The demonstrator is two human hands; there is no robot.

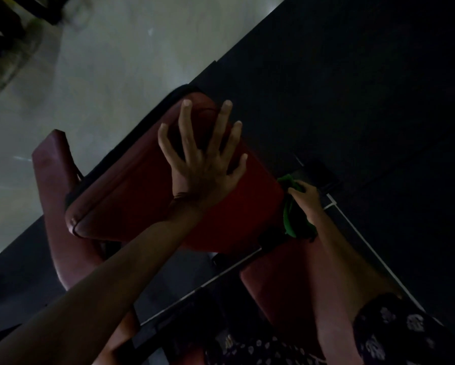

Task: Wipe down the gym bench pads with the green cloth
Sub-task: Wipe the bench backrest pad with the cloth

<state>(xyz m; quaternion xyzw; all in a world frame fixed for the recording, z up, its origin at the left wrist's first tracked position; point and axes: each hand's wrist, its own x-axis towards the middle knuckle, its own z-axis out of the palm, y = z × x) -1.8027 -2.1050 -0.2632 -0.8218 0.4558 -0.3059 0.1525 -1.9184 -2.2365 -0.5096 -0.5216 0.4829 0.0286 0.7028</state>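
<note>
pad (142,196) long axis lower-left to upper-right, left hand (205,164) flat

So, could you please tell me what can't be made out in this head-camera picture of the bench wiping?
- Green cloth: mostly hidden behind the right hand and the edge of the red pad; only folds show.
- Right hand's fingertips: buried in the cloth.
- Pad surface under the left hand: covered by its spread fingers.
- Bench frame below: lost in dark shadow.
- Objects at top left: motion-blurred, cut by the frame edge.
</note>
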